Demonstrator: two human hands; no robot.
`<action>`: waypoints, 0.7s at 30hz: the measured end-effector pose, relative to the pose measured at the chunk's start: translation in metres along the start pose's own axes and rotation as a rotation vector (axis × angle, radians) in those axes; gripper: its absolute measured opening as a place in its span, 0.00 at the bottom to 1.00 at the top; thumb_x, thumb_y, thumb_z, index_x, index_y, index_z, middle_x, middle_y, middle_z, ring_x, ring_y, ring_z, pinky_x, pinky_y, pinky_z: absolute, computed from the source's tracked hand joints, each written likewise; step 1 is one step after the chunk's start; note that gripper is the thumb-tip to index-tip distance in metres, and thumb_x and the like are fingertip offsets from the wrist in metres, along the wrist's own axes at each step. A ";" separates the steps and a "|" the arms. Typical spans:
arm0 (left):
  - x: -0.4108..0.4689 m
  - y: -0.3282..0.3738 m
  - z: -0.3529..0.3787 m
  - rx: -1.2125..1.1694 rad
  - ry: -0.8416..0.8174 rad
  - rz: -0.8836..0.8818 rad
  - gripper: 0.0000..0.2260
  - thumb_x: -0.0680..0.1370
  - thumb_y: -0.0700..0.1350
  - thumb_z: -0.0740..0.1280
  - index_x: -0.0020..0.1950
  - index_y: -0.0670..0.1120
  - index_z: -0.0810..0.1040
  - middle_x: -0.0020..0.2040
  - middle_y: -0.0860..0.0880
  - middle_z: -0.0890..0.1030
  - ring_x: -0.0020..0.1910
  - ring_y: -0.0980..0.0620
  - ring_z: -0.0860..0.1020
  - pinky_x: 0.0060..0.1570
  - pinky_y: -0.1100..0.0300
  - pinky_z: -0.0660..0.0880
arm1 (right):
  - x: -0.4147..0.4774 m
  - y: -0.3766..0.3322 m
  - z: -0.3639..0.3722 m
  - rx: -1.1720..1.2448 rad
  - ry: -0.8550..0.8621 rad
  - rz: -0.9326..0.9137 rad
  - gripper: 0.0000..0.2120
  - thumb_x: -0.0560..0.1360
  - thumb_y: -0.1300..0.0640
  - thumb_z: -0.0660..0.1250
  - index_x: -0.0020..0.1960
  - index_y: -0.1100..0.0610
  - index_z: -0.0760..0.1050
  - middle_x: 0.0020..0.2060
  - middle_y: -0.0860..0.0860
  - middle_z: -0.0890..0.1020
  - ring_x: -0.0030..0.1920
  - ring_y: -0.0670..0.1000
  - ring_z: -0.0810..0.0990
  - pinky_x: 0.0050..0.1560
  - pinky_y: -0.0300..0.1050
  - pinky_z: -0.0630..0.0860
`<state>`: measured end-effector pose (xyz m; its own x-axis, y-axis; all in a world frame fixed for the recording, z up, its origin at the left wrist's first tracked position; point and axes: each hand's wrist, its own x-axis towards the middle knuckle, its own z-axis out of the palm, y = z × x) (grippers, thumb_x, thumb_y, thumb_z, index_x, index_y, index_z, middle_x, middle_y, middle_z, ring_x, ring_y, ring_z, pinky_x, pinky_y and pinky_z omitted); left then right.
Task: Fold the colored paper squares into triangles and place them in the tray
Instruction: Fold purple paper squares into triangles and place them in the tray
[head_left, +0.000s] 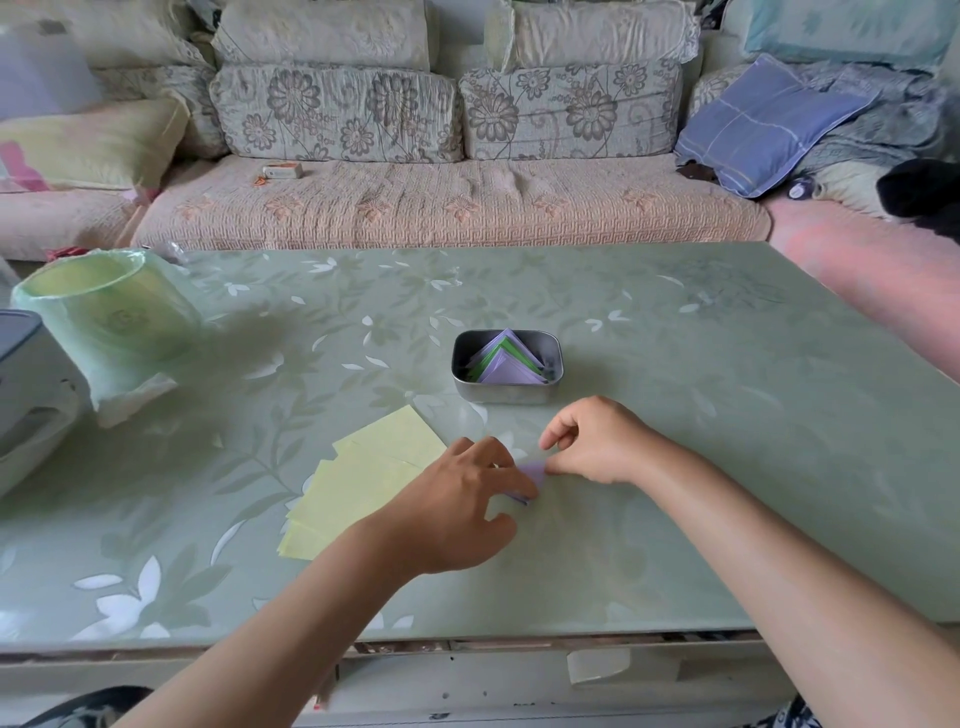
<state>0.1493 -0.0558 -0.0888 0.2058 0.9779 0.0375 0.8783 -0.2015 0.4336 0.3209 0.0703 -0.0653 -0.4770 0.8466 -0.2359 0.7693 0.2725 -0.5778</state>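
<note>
Both forearms are stretching forward from the bottom edge over the green flowered table. Beyond them the left hand and right hand are meeting close together near the middle of the table. Each is pinching one small purple paper between thumb and fingertips, just above the surface. Most of the sheet is hidden behind the left fingers, so how far the fold has gone is hard to tell.

Just left of the hands, loose yellow squares are lying fanned and overlapping, waiting their turn. Behind the hands the metal tray is sitting with folded triangles, purple and green, stacked inside. A sofa is filling the background.

Paper this thin is likely weighing next to nothing and bending at a touch. It is probably best taken by opposite corners, then pressed flat along the crease. It may slide on the glossy tabletop or lift in a draught.
</note>
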 end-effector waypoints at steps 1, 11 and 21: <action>-0.002 0.000 0.000 -0.005 -0.004 0.001 0.24 0.69 0.55 0.54 0.61 0.59 0.80 0.57 0.56 0.72 0.53 0.51 0.70 0.59 0.59 0.69 | 0.000 -0.001 0.000 0.000 -0.002 0.005 0.08 0.67 0.54 0.78 0.44 0.47 0.82 0.36 0.43 0.80 0.33 0.45 0.77 0.33 0.35 0.70; -0.015 -0.001 -0.006 -0.035 -0.033 0.040 0.21 0.72 0.54 0.56 0.60 0.58 0.81 0.61 0.57 0.73 0.58 0.54 0.71 0.60 0.65 0.68 | 0.001 0.000 0.001 0.008 0.012 0.014 0.08 0.68 0.56 0.77 0.40 0.46 0.81 0.36 0.42 0.81 0.35 0.44 0.78 0.35 0.35 0.71; -0.003 0.004 -0.004 0.001 0.098 0.024 0.09 0.76 0.57 0.68 0.52 0.53 0.79 0.52 0.55 0.79 0.49 0.54 0.74 0.54 0.60 0.71 | 0.006 0.004 0.001 -0.003 0.065 0.022 0.11 0.72 0.62 0.69 0.41 0.47 0.85 0.36 0.43 0.83 0.33 0.44 0.79 0.29 0.32 0.69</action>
<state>0.1499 -0.0597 -0.0836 0.1840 0.9735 0.1357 0.8739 -0.2252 0.4309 0.3202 0.0763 -0.0696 -0.4311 0.8805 -0.1972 0.7809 0.2546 -0.5704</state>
